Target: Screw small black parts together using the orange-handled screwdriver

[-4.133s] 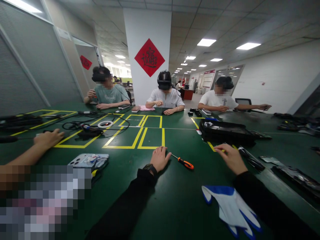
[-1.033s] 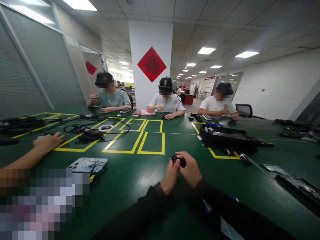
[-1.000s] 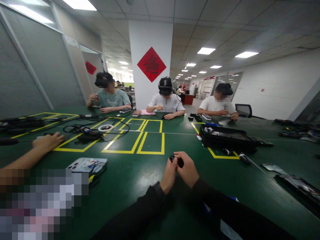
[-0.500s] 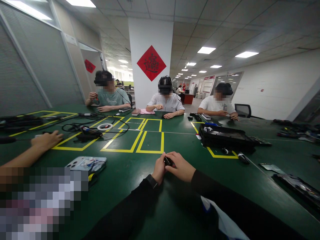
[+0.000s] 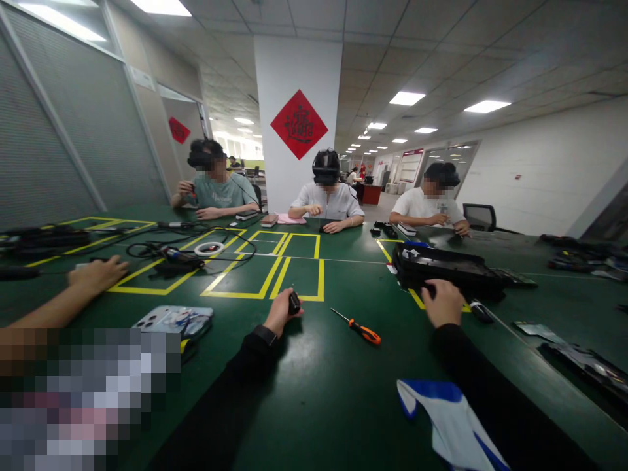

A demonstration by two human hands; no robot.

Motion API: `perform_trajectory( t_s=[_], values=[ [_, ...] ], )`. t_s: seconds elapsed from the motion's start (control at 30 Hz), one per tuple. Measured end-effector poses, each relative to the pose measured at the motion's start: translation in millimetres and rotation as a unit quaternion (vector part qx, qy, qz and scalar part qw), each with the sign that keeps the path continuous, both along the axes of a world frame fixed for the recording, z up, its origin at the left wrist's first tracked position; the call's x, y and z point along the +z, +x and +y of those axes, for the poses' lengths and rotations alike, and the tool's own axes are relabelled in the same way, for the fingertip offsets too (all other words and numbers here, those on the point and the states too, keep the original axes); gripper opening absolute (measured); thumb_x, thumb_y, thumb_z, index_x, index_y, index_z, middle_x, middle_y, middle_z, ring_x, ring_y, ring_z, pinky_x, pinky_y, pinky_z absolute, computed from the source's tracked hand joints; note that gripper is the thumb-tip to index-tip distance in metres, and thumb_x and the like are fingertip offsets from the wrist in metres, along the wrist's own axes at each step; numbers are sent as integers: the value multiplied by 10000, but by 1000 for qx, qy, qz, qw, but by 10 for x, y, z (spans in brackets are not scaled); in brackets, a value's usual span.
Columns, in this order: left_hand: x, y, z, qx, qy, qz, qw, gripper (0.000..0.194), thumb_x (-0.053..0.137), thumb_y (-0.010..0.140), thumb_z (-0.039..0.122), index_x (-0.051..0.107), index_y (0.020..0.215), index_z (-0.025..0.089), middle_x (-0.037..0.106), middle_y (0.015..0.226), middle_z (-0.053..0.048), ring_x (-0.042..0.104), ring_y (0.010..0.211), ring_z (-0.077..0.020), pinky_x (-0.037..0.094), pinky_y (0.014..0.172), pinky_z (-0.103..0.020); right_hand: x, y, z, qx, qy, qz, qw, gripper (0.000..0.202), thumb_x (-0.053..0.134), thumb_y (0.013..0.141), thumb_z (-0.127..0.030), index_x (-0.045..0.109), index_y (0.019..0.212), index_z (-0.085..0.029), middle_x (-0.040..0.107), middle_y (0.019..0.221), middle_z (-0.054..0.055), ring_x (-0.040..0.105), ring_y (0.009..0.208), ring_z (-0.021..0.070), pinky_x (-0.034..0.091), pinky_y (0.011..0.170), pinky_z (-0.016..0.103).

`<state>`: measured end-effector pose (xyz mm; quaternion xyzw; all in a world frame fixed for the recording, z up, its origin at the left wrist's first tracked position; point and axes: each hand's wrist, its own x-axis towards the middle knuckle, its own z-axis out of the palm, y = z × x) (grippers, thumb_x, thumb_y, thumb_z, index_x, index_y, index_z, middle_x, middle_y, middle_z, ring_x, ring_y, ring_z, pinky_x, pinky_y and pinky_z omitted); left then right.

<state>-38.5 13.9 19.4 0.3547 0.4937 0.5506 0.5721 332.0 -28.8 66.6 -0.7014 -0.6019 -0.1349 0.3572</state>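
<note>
Green counter (image 5: 314,399) first, biggest thing we've got; it fills the lower view. Three co-workers (image 5: 326,199) in headsets sit along its far edge. Black cables (image 5: 140,250) are tangled toward the left edge, a white ring (image 5: 209,249) among them. Yellow tape outlines (image 5: 322,278) mark the middle, between far and near edges.

Next size down: a long, hollow black case (image 5: 446,261), right of centre, well in from the near edge. White-and-blue glove (image 5: 446,415) lies by the near edge, right of centre, beside our right sleeve (image 5: 495,386). Phone-shaped light-blue item (image 5: 174,319) sits left of centre, and a neighbour's hand (image 5: 98,275) rests beyond it, nearer the left edge.

Our right hand (image 5: 444,303) is at the case's near side, fingers bent and pointing down; we can't tell whether they touch the case or have hold of anything, since the back of the hand hides it. Our left hand (image 5: 282,314) is near the counter's middle, fingers curled closely around a small black part (image 5: 294,302), its end poking up.

Screwdriver (image 5: 363,330), orange and black, lies between our hands, touching neither, tip toward the left. Black oblong piece (image 5: 481,311) is just right of our right hand. Smallest is that held part; finer detail too small to read.
</note>
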Motion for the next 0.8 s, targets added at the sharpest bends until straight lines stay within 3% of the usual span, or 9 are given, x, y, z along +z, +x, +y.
perform_trajectory(
  t_s=[0.07, 0.13, 0.2, 0.33, 0.43, 0.6, 0.7, 0.8],
  values=[
    [-42, -116, 39, 2, 13, 61, 998, 298, 412, 765, 404, 510, 806, 126, 565, 574, -14, 527, 421, -108, 435, 448, -241, -172, 521, -21, -119, 29, -35, 992, 338, 417, 780, -303, 509, 1041, -110, 466, 1114, 167, 341, 1102, 327, 198, 901, 523],
    [-83, -153, 72, -14, 61, 134, 989, 360, 400, 763, 442, 550, 794, 117, 594, 608, -39, 561, 509, -130, 443, 517, -250, -376, 951, -25, -209, 10, -85, 974, 351, 441, 761, -311, 506, 1035, -103, 473, 1091, 176, 360, 1082, 325, 226, 889, 491],
    [-121, -142, 116, -13, 111, 231, 967, 391, 391, 764, 458, 585, 793, 119, 630, 685, -67, 589, 634, -161, 444, 608, -264, -553, 1264, 4, -248, -34, -97, 963, 412, 462, 745, -353, 494, 1060, -89, 479, 1064, 196, 406, 1029, 337, 303, 821, 458],
    [-189, -105, 239, 72, 143, 433, 887, 356, 389, 783, 408, 610, 885, 148, 633, 961, -101, 551, 936, -210, 392, 800, -298, -717, 1572, 102, -263, -114, -61, 956, 523, 457, 735, -442, 465, 1115, -83, 504, 1005, 205, 488, 916, 348, 383, 685, 424],
    [-216, -118, 324, 90, 102, 494, 859, 386, 360, 801, 420, 600, 967, 168, 609, 1050, -104, 519, 1010, -226, 366, 828, -324, -729, 1647, 134, -266, -124, -27, 956, 503, 446, 746, -436, 478, 1107, -87, 521, 972, 205, 515, 881, 342, 402, 640, 412],
    [-205, -198, 385, 88, 76, 522, 845, 385, 382, 781, 470, 618, 969, 230, 618, 1057, -68, 518, 1018, -248, 352, 818, -353, -724, 1653, 103, -240, -115, -7, 964, 453, 458, 743, -373, 508, 1088, -84, 547, 958, 192, 539, 865, 312, 418, 670, 394],
    [-203, -242, 393, 85, 82, 514, 850, 345, 445, 754, 441, 637, 926, 211, 635, 1018, -68, 534, 990, -229, 366, 797, -314, -692, 1477, 72, -191, -84, 13, 978, 452, 492, 715, -361, 520, 1085, -103, 558, 991, 160, 540, 890, 285, 424, 722, 379],
    [-213, -261, 396, 89, 92, 480, 868, 342, 452, 751, 425, 633, 914, 186, 648, 965, -74, 557, 932, -215, 386, 759, -291, -573, 1072, 21, -94, -55, 41, 993, 435, 500, 708, -365, 535, 1070, -127, 573, 1005, 129, 537, 916, 262, 417, 784, 383]
  ],
)
